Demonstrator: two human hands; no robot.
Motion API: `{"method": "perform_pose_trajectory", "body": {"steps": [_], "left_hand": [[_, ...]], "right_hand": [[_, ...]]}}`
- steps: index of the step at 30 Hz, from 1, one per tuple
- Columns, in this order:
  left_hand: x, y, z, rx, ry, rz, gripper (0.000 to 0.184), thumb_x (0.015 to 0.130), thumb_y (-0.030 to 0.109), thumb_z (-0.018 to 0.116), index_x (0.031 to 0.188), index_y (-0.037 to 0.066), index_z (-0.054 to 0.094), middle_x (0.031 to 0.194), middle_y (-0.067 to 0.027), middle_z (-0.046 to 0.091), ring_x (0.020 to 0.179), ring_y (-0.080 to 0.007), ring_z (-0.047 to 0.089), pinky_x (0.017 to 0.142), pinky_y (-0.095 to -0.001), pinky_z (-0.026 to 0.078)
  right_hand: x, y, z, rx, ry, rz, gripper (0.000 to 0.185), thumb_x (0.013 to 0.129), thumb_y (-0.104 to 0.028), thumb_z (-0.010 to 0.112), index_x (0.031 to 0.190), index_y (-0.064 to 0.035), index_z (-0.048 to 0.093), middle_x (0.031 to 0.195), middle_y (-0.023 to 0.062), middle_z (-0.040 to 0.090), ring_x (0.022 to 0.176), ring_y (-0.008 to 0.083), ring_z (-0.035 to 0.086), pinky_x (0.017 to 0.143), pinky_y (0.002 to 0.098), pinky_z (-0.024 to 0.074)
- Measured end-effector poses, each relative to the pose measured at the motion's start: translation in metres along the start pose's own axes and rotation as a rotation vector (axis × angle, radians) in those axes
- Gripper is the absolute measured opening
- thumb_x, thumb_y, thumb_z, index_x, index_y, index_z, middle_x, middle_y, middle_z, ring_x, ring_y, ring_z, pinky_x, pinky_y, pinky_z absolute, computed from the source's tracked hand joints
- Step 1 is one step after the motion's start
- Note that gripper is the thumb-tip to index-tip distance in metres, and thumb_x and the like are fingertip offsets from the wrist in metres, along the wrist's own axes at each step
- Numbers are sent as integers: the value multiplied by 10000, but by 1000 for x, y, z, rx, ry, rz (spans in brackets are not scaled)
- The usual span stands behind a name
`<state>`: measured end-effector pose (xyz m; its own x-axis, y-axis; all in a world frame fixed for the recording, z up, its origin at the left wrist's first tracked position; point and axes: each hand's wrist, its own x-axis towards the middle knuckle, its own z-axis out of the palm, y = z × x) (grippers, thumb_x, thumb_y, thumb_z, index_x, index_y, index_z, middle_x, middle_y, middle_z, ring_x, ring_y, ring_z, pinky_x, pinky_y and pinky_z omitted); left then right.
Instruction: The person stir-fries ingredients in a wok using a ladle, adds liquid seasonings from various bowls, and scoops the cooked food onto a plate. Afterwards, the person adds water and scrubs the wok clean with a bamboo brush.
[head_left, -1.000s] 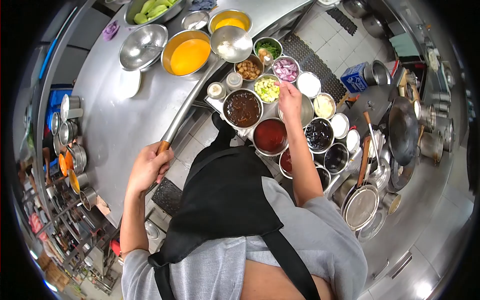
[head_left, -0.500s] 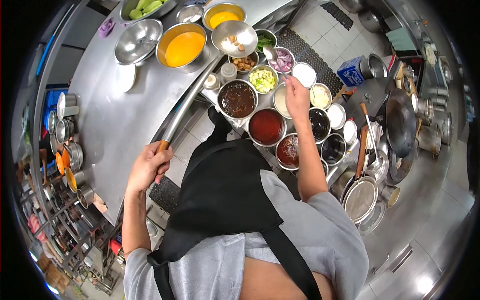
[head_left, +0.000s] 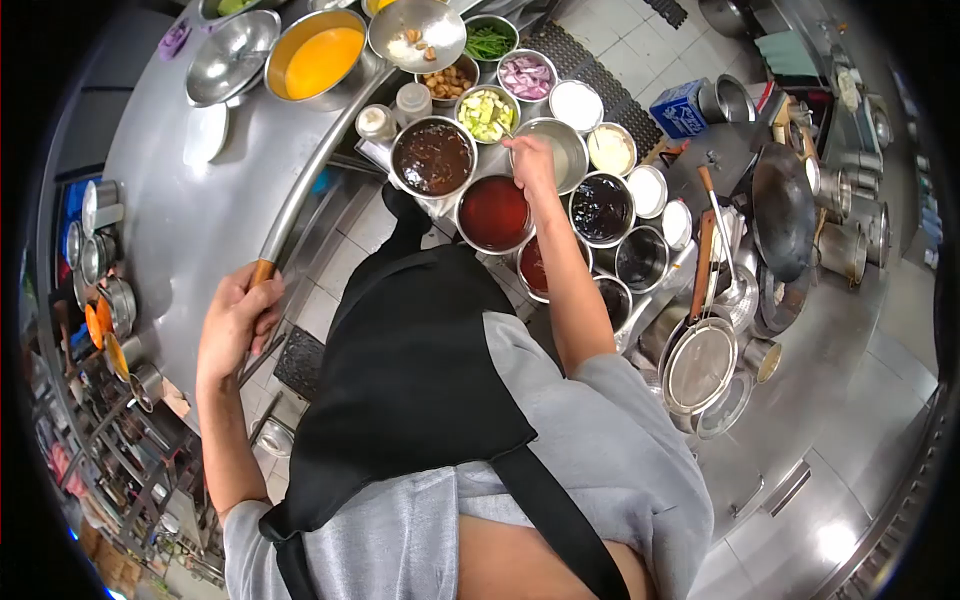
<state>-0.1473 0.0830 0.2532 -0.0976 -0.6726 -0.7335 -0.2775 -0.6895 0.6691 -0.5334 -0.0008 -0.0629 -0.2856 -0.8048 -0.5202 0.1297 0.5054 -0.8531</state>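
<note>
My left hand (head_left: 240, 312) is wrapped round the wooden handle end of a long metal ladle (head_left: 417, 35). Garlic-like pieces and some white matter lie in its bowl, held above the pots. My right hand (head_left: 532, 163) is closed on a small spoon, of which only a thin metal part (head_left: 508, 134) shows by the pot of chopped green pieces (head_left: 487, 114). Below the fingers is a pot of dark red liquid (head_left: 494, 213); a pot of pale liquid (head_left: 556, 155) lies just right of them.
Around stand pots of brown sauce (head_left: 433, 157), chopped purple onion (head_left: 526, 76), greens (head_left: 490, 38) and black sauce (head_left: 602, 209). A bowl of orange liquid (head_left: 318, 60) is on the steel counter (head_left: 200, 220). A wok (head_left: 783, 212) and strainer (head_left: 700, 366) are at the right.
The view has shifted, so most things appear lower-left or higher. My right hand has moved from near the onion pot to the green pieces. More small pieces lie in the ladle than one second ago.
</note>
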Motion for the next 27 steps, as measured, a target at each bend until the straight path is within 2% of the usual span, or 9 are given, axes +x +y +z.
{"method": "perform_pose_trajectory", "body": {"steps": [3,6,14,17,19,21,22,25,27], "left_hand": [[-4,-2,1,40,14,3,194,924,201,599,854,29,542,556,28,422,389,-55,358,368,-229,288],[-4,-8,5,61,32,23,204,920,206,607,839,29,547,556,26,427,390,-58,369,372,-234,291],[-2,-22,21,135,21,58,220,916,224,600,807,46,532,574,30,424,396,-54,361,371,-230,297],[-2,-23,25,94,-22,22,210,918,190,602,792,36,532,570,15,445,401,-68,385,381,-244,320],[0,-27,21,45,-56,-9,215,914,200,605,779,54,523,574,16,449,404,-60,376,383,-231,312],[1,-25,14,-7,-98,-37,219,915,208,601,774,62,520,575,16,451,401,-55,371,385,-225,309],[2,-23,10,0,-107,-34,226,920,218,591,768,70,514,576,18,453,398,-50,364,390,-221,309],[11,-20,-10,-1,-158,-8,222,924,217,582,772,68,519,574,19,453,397,-50,365,393,-220,312],[19,-18,-27,3,-180,13,208,920,212,586,785,66,525,575,22,451,399,-51,367,396,-219,310]], "right_hand": [[-17,0,-12,125,23,53,243,977,-145,533,1050,30,684,560,-28,489,375,78,319,347,250,230],[-35,-7,-27,181,-69,97,244,1006,-144,506,1090,29,656,537,-69,379,383,58,302,351,246,240],[-91,-78,-22,263,-123,-13,233,1029,-159,514,1100,7,663,553,-93,330,393,28,249,356,234,193],[-93,-103,5,212,-192,-151,249,1017,-151,530,1086,32,685,587,-71,476,443,43,377,409,244,310],[-58,-79,30,-165,15,-466,264,983,-181,563,1065,17,717,780,86,710,662,204,639,622,330,485],[-56,-90,45,-392,171,-558,267,966,-202,574,1059,-2,725,913,160,751,816,288,706,743,371,516],[-59,-93,48,-344,181,-604,282,968,-239,570,1075,-27,723,923,204,720,848,339,709,741,409,515],[-64,-100,54,-362,211,-606,282,966,-228,574,1085,-17,718,916,189,730,833,315,711,734,395,513],[-63,-103,58,-485,236,-669,267,963,-220,573,1088,-33,716,899,212,714,829,378,698,725,443,522]]}}
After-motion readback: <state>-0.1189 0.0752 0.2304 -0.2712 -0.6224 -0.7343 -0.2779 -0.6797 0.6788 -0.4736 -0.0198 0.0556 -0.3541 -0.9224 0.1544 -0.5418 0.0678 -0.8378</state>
